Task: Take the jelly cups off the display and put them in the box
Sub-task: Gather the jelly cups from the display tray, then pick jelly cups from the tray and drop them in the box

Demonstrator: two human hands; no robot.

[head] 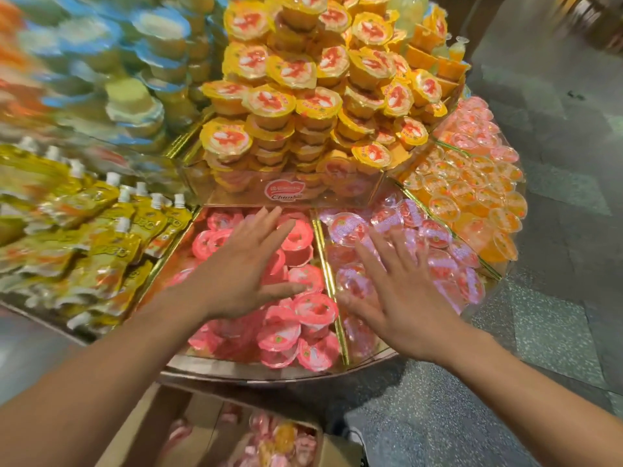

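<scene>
Across the round tiered display, a heap of yellow-lidded cups rises above two front compartments. Below its rim sits the cardboard box, with some cups already inside. The pink jelly cups fill the left compartment and the clear-lidded pink cups fill the right. Over the former is the left hand, over the latter the right hand. On both hands the fingers are spread straight, gripping nothing.
</scene>
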